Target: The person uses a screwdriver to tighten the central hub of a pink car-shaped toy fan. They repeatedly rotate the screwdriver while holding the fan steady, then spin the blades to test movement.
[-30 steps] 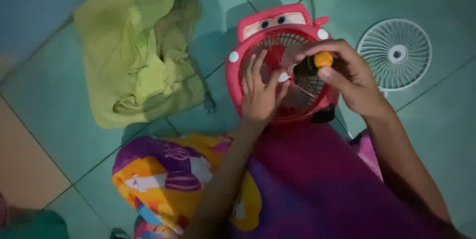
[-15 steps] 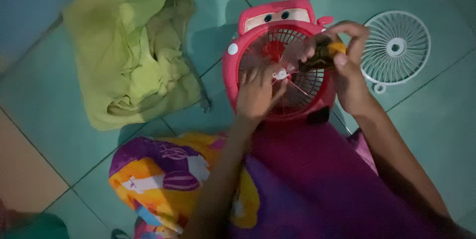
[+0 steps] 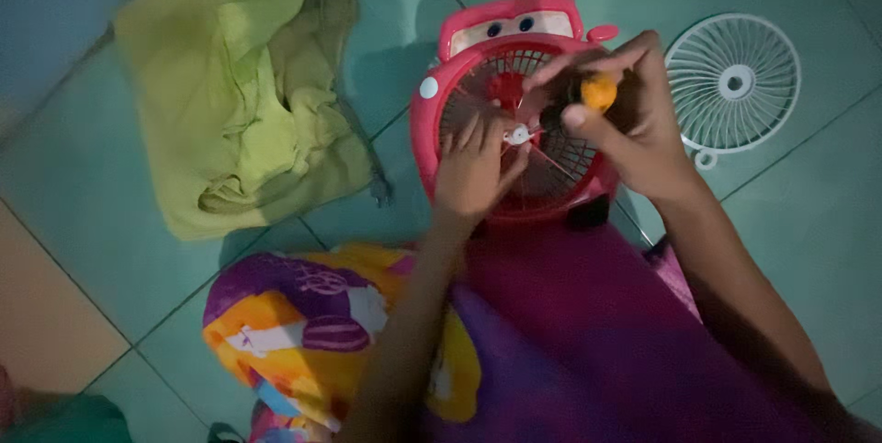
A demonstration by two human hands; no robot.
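Note:
A small red car-shaped fan (image 3: 514,34) lies face up on the tiled floor, its red blades showing behind a thin wire guard. My left hand (image 3: 473,167) rests on the guard, fingers pinching a small white hub piece (image 3: 517,136) at the fan's centre. My right hand (image 3: 634,121) is closed around a screwdriver with an orange and black handle (image 3: 593,94), its tip pointing down toward the hub. The screwdriver's shaft is hidden by my fingers.
A white round fan grille (image 3: 733,83) lies on the floor to the right of the fan. A crumpled yellow-green cloth (image 3: 239,94) sits to the left. My lap, in purple fabric (image 3: 588,342) and a colourful patterned cloth (image 3: 303,314), fills the foreground.
My right hand with the screwdriver has lifted from the fan's right side and shifted toward the centre. My left hand stays on the guard near the hub.

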